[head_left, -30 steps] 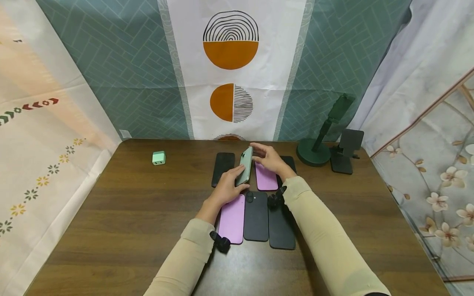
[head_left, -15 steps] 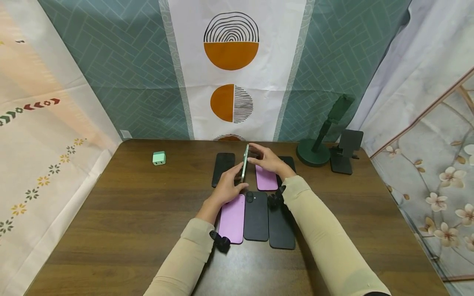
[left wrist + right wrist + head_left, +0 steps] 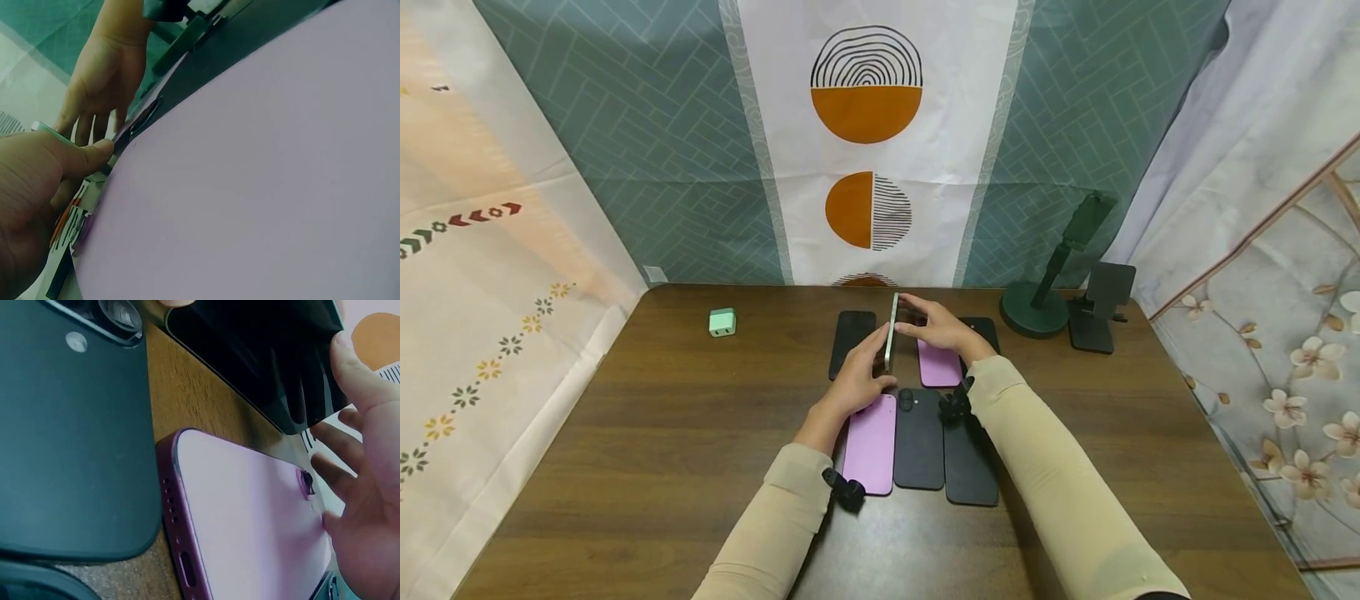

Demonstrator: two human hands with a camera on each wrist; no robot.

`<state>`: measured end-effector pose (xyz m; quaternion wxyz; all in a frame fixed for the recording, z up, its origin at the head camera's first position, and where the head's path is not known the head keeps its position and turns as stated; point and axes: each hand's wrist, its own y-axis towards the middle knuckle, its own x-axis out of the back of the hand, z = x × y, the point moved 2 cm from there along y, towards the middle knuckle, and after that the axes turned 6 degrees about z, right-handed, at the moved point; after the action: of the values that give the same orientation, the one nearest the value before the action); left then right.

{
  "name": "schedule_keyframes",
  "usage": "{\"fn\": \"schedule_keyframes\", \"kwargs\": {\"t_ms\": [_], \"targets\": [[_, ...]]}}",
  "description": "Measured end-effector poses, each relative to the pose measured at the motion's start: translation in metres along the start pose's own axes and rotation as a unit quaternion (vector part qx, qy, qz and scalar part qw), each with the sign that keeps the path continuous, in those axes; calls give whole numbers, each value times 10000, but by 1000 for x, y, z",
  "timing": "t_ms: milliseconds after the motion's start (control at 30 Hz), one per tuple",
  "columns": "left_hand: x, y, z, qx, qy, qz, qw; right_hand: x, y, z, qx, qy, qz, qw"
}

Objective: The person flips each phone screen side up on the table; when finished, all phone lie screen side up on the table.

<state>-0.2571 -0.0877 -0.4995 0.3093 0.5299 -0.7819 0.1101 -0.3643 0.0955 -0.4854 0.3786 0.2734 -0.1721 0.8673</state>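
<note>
A light green smartphone (image 3: 891,333) stands on its long edge between my hands, its thin side facing up. My left hand (image 3: 856,379) holds its near end, fingers along the left face. At the far end, my right hand (image 3: 942,327) pinches it between thumb and fingers. The right wrist view shows its dark glossy screen (image 3: 250,350), with the right thumb (image 3: 359,375) at the edge. Below my left hand lies a lilac phone (image 3: 870,454), which fills much of the left wrist view. Another lilac phone (image 3: 939,364) lies under my right hand.
Black phones lie around: one at the back left (image 3: 852,343), one in the front middle (image 3: 918,442), one front right (image 3: 972,467), one partly hidden at back right (image 3: 981,332). Farther off are a mint charger (image 3: 722,322), a green stand (image 3: 1034,310) and a black stand (image 3: 1101,308).
The green phone has turned from showing its back to standing on edge, and shifted slightly left. Both hands have moved a little left with it.
</note>
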Motion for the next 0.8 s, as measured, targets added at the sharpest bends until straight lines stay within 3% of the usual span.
{"fn": "schedule_keyframes", "kwargs": {"t_ms": [267,400,633,800], "targets": [[6,0,0,-187,242,-194,9993,-2,-2,3,-546,-607,44,9967],[8,-1,1,-224,343,-328,9986,-3,-1,5,-441,-534,-9,9976],[8,-3,4,143,544,-519,9971,-4,0,3,-170,-630,-122,9978],[9,-4,5,90,501,-518,9974,-5,2,2,-208,-550,-176,9981]]}}
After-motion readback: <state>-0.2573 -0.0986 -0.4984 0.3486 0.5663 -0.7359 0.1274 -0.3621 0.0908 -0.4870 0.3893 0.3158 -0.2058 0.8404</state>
